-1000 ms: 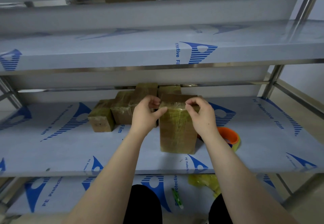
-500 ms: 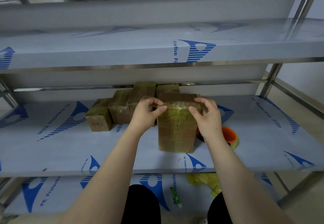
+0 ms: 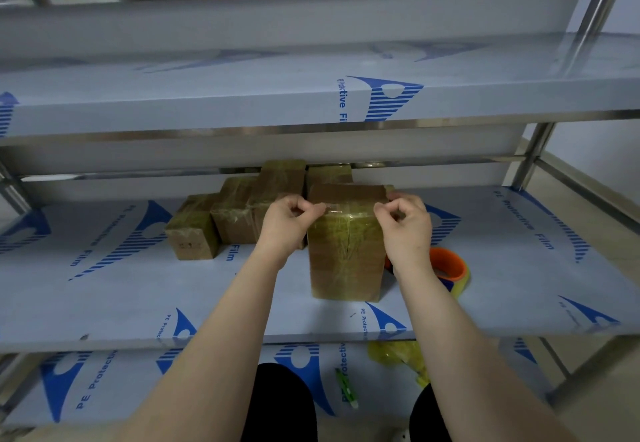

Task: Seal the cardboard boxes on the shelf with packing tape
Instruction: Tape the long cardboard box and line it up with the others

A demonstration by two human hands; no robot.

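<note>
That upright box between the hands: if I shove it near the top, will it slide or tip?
It would likely tip: the box stands on its small end, taller than wide. Pushed low, it would probably slide instead, since the shelf is covered in smooth film. The glossy tape wrapped round it may feel slippery to grip.

"PE Protective Film" was printed in blue on the film covering the middle shelf (image 3: 526, 223) and the lower shelf (image 3: 93, 384). The upper shelf (image 3: 342, 102) showed "tive Film". The small box (image 3: 192, 233) bore an illegible mark.
</note>
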